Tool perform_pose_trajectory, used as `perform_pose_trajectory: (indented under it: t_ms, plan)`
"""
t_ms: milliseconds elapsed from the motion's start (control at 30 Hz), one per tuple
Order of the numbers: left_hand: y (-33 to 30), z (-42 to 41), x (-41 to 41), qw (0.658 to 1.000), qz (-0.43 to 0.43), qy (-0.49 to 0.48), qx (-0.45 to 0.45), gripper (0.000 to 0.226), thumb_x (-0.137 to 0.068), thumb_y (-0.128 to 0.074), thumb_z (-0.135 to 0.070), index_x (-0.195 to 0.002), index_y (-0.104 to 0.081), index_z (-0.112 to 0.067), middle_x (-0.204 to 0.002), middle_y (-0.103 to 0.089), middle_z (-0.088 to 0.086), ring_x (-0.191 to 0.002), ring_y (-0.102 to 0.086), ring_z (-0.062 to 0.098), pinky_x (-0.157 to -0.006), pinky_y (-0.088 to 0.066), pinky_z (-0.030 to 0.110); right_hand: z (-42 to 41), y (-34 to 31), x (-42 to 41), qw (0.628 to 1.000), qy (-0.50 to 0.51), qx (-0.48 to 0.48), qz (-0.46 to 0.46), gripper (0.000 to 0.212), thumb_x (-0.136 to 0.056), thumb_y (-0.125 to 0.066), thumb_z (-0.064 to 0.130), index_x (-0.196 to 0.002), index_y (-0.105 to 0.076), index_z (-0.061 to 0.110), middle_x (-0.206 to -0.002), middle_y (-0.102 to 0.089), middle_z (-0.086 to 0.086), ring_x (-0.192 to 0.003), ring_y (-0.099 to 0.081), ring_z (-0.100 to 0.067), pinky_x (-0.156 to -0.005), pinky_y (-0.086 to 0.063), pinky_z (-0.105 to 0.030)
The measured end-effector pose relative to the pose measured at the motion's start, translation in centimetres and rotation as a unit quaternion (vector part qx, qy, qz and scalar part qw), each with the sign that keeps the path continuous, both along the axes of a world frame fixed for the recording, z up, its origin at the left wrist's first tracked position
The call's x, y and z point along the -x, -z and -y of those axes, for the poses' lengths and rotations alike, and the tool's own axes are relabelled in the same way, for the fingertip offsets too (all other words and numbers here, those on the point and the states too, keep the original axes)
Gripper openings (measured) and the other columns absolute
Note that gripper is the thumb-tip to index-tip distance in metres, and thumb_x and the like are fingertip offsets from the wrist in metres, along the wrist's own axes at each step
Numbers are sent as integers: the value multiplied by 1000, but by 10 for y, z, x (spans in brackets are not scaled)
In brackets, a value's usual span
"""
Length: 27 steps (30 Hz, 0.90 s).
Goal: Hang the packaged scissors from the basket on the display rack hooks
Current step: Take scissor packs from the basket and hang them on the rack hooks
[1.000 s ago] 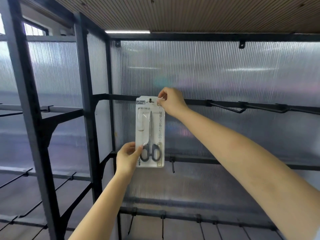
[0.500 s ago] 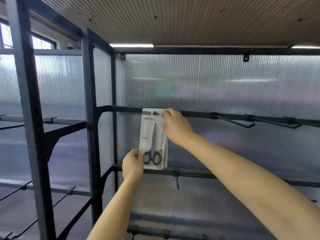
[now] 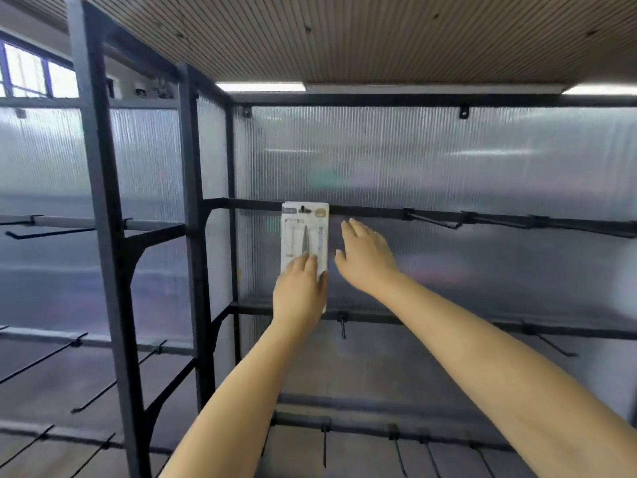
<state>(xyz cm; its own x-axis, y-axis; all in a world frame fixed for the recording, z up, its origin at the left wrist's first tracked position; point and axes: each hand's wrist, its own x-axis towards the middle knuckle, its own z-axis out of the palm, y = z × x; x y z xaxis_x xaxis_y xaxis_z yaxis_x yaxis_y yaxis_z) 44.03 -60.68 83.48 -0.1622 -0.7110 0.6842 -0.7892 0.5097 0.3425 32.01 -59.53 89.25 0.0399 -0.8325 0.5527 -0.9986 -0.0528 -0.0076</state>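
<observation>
A white packaged pair of scissors [image 3: 304, 232] hangs by its top hole from a hook [image 3: 303, 209] on the upper black bar of the display rack [image 3: 365, 212]. My left hand [image 3: 300, 291] lies over the package's lower half, fingers flat against it, hiding the scissor handles. Just right of the package, my right hand [image 3: 366, 258] hovers with fingers spread, holding nothing and apart from the card. The basket is out of view.
Empty black hooks [image 3: 434, 220] stick out along the upper bar to the right. More hooks [image 3: 343, 327] sit on the lower bars and on the left bay. Black uprights [image 3: 193, 236] frame the bays, backed by ribbed translucent panels.
My right hand has let go of the package's top and pulled back to the right. My left hand has slid up over the package's lower half. The view has tilted upward.
</observation>
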Motion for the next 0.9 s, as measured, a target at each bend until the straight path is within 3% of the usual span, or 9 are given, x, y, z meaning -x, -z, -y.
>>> perform_pose_trajectory:
  t_ms: [167, 300, 433, 667, 833, 900]
  plan:
    - [5, -52, 22, 995, 64, 76, 13, 29, -98, -44, -23, -112, -53, 1, -118, -56, 17, -106, -52, 35, -76, -36, 36, -73, 22, 19, 999, 43, -16, 5, 58, -99, -40, 26, -148, -17, 5, -156, -17, -12, -144, -16, -23, -116, -15, -38]
    - [24, -102, 50, 990, 73, 116, -30, 33, -99, -39, -28, -117, -51, -2, -128, -52, 12, -116, -46, 30, -86, -36, 34, -149, 51, 48, 994, 100, -27, 25, 56, -98, -40, 26, -146, -23, 4, -154, -22, -12, -142, -21, -23, -114, -18, -37]
    - [57, -167, 93, 971, 90, 199, -97, 45, -100, -37, -30, -138, -39, -5, -149, -35, 8, -135, -32, 26, -102, -33, 35, -235, 94, 87, 980, 185, -48, 57, 54, -98, -40, 28, -145, -25, 4, -153, -25, -12, -141, -24, -24, -114, -20, -37]
    - [122, -290, 185, 900, 181, 368, -147, 47, -100, -37, -29, -139, -36, -2, -146, -38, 14, -133, -35, 29, -104, -31, 35, -395, 175, 161, 926, 345, -89, 128, 50, -93, -46, 25, -138, -37, 4, -139, -43, -14, -123, -45, -30, -100, -33, -36]
    - [162, -379, 242, 839, 238, 459, -171, 42, -99, -39, -28, -131, -44, -2, -134, -48, 16, -123, -43, 31, -94, -37, 38, -508, 225, 197, 860, 455, -114, 200, 43, -93, -45, 22, -132, -40, 3, -132, -46, -15, -119, -47, -33, -96, -37, -38]
    - [182, -408, 265, 814, 263, 488, -175, 35, -98, -40, -27, -118, -50, 1, -121, -53, 19, -113, -48, 35, -87, -39, 39, -548, 242, 211, 833, 491, -128, 221, 41, -92, -47, 22, -128, -42, 2, -127, -49, -16, -115, -49, -33, -92, -38, -38]
